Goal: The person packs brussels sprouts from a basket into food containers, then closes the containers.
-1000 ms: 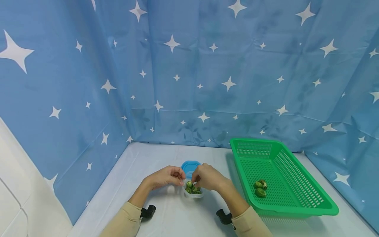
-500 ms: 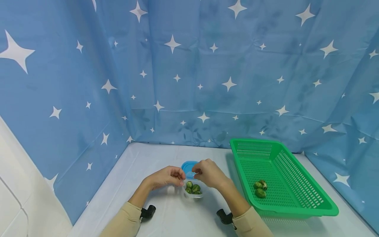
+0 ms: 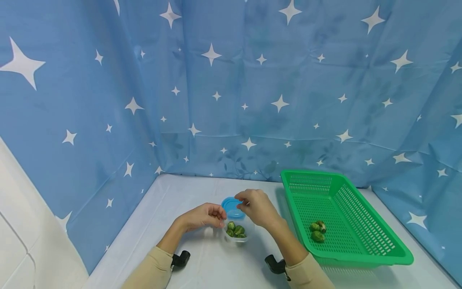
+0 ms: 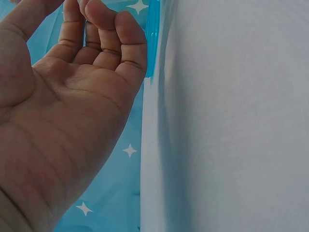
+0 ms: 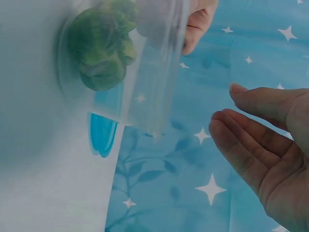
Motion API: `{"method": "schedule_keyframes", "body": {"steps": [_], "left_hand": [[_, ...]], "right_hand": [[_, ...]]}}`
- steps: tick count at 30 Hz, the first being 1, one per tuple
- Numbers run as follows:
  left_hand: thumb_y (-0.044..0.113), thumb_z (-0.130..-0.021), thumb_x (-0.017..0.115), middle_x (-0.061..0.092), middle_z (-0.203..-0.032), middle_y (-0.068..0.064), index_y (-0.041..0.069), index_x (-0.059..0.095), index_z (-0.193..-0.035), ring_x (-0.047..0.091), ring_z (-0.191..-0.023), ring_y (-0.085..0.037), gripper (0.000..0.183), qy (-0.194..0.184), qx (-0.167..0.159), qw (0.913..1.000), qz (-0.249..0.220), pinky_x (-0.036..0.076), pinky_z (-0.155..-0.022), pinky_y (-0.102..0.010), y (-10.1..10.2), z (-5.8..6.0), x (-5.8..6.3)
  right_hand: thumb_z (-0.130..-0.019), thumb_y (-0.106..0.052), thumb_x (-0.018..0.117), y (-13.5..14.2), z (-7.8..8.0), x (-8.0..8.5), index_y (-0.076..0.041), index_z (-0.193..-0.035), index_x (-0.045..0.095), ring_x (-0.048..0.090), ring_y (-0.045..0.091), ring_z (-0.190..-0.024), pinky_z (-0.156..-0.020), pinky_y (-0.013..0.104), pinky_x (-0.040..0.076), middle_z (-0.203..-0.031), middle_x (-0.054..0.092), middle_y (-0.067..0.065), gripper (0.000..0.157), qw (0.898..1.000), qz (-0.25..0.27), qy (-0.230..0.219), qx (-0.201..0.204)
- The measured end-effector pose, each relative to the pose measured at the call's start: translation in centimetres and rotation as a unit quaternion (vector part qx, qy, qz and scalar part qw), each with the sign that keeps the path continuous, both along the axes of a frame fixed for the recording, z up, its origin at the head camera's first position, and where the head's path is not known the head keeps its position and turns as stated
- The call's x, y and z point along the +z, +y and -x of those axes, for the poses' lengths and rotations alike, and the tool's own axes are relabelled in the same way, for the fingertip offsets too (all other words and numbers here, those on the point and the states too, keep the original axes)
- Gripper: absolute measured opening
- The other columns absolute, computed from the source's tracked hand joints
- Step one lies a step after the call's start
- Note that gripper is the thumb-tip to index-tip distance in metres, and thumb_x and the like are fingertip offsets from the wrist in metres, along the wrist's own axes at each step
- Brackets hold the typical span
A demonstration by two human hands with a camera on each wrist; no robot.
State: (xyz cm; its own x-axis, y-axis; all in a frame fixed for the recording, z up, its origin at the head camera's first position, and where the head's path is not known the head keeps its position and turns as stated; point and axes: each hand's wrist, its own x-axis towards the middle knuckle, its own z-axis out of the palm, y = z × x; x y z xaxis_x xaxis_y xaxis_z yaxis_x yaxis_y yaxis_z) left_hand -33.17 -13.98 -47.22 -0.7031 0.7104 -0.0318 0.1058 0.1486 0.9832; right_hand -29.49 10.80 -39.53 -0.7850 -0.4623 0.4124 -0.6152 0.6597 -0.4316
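Observation:
A small clear plastic container (image 3: 234, 239) with several Brussels sprouts (image 3: 239, 230) in it stands on the white table. My left hand (image 3: 203, 216) holds its left rim between thumb and fingers; in the left wrist view the palm shows, with the fingertips cut off at the top. Above the blue lid (image 3: 229, 205), behind the container, my right hand (image 3: 258, 208) hovers with nothing in it. The right wrist view shows a gap between the thumb and fingers of my right hand (image 5: 270, 150), beside the see-through wall of the container (image 5: 152, 92).
To the right, a large green perforated basket (image 3: 364, 255) holds a few more Brussels sprouts (image 3: 318, 236) near its left side. A blue star-patterned curtain (image 3: 231, 80) hangs behind and along the sides of the table (image 3: 202, 265).
My right hand has risen from the sprouts and moved back over the lid, its fingers now parted from the thumb. The left hand has stayed at the rim.

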Motion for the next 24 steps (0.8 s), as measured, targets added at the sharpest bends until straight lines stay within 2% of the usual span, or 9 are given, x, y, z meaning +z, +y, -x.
{"method": "schedule_keyframes", "body": {"steps": [10,24], "left_hand": [[0.008,-0.094,0.074,0.068,-0.099,-0.001,-0.014,0.060,-0.120,0.067,-0.092,-0.017,0.037,-0.003,0.000,1.0000,0.002,0.054,-0.086,-0.035,0.1,-0.1,0.1],[0.005,-0.093,0.071,0.069,-0.099,-0.001,-0.015,0.059,-0.121,0.068,-0.093,-0.018,0.037,0.003,-0.001,1.0000,-0.002,0.054,-0.086,-0.035,0.0,-0.1,-0.1]], "right_hand": [[-0.089,-0.002,0.080,0.1,-1.0,1.5,-0.005,-0.113,0.079,0.075,0.018,-0.087,-0.076,0.028,0.062,-0.108,0.078,0.008,0.025,0.998,0.033,0.044,-0.008],[-0.090,-0.003,0.079,0.6,-1.4,2.7,-0.006,-0.121,0.076,0.077,0.020,-0.091,-0.079,0.030,0.063,-0.115,0.077,0.010,0.031,0.994,0.089,0.055,0.014]]}}
